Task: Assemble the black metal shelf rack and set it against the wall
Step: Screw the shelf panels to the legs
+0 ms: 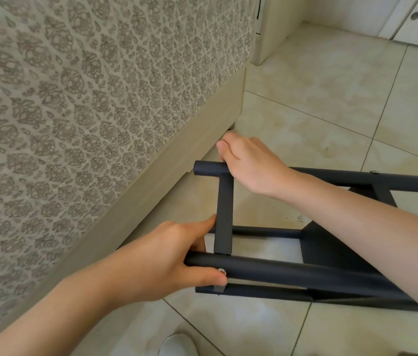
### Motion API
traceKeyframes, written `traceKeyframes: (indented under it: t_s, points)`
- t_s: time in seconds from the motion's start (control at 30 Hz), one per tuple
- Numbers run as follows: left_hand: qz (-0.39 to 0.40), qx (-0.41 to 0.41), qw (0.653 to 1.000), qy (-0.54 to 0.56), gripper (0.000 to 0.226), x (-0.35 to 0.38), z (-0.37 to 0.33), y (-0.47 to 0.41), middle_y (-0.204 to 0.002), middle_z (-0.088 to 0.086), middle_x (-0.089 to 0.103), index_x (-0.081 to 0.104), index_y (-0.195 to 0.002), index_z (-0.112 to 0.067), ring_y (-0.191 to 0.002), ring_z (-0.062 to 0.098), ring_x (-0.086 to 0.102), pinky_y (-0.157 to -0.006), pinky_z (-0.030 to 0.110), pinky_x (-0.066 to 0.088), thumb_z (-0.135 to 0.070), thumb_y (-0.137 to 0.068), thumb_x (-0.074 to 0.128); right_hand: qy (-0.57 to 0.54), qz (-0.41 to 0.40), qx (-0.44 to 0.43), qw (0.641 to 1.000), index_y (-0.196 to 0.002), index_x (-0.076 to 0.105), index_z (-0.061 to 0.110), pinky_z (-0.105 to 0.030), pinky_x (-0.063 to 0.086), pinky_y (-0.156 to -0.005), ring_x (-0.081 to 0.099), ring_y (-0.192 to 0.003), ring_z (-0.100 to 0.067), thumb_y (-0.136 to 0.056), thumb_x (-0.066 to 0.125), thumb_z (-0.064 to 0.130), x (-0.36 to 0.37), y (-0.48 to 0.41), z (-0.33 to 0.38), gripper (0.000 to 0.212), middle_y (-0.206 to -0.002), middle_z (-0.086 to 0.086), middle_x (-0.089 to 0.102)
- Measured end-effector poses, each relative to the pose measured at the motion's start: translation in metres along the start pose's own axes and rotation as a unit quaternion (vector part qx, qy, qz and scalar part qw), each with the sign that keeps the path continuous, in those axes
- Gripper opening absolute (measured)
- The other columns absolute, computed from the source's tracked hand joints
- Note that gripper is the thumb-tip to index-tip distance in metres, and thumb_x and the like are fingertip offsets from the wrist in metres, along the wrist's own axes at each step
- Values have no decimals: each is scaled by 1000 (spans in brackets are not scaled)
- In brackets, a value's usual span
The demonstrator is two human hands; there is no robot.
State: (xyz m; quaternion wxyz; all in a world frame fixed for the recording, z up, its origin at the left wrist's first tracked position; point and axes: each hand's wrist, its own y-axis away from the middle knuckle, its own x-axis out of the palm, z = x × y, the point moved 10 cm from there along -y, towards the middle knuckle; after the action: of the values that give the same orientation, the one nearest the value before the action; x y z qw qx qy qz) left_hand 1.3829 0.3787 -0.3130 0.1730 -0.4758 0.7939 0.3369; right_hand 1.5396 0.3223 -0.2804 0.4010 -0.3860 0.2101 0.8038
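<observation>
The black metal shelf rack [292,272] lies on its side on the tiled floor, its tube legs running off to the right. My left hand [166,258] grips the end of the near tube, thumb beside a silver screw [222,272]. My right hand [249,163] grips the far tube close to its end. A flat black crossbar [224,217] joins the two tubes between my hands. A black shelf panel [331,247] shows further right, partly hidden by my right forearm.
A bed with a patterned mattress [87,98] and beige frame [177,173] stands close on the left, almost touching the rack's end. Beige floor tiles [331,98] stretch to the right and back. White cabinet doors [413,19] stand at top right. A white shoe tip [177,345] shows below.
</observation>
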Motion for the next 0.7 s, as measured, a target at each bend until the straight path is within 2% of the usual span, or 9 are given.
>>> traceKeyframes:
  t_s: [0.1,0.2,0.27,0.4,0.6,0.7]
  points:
    - [-16,-1,999,31,64,3,5,3,-77,-11,64,47,-132,-52,-63,5,53,-60,26,42,-70,-72,62,13,-3,-10,1000,-90,49,5,-52,47,-73,55,-73,-35,-106,26,35,1,3,2,41,-78,-14,59]
    - [-36,5,998,55,81,6,7,9,-76,-16,64,40,-147,-44,-64,2,55,-60,21,43,-68,-73,64,9,-3,-17,1000,-89,49,4,-52,47,-73,55,-73,-35,-106,27,34,2,6,5,41,-76,-15,59]
    - [-50,6,996,72,81,10,10,12,-78,-15,66,36,-146,-47,-68,4,59,-66,27,47,-67,-72,64,5,0,-21,1000,-89,51,3,-52,47,-75,55,-74,-36,-106,27,34,4,8,7,43,-77,-16,60]
    - [-98,6,986,134,79,14,14,17,-77,-11,66,36,-141,-51,-67,2,56,-69,32,46,-62,-70,69,9,4,-23,1000,-91,51,2,-52,46,-75,55,-75,-36,-106,27,34,6,12,8,43,-78,-16,60]
    - [-138,9,976,170,73,11,16,18,-79,-8,68,44,-133,-53,-69,0,58,-67,19,44,-59,-66,73,11,2,-24,1000,-92,50,2,-52,46,-73,55,-74,-36,-106,28,34,4,13,10,41,-78,-16,60]
    - [-161,18,975,149,73,11,15,19,-80,-11,68,42,-133,-54,-77,8,64,-71,22,48,-59,-67,71,12,1,-25,1000,-91,49,3,-52,45,-73,54,-73,-36,-107,28,33,4,14,12,41,-77,-16,59]
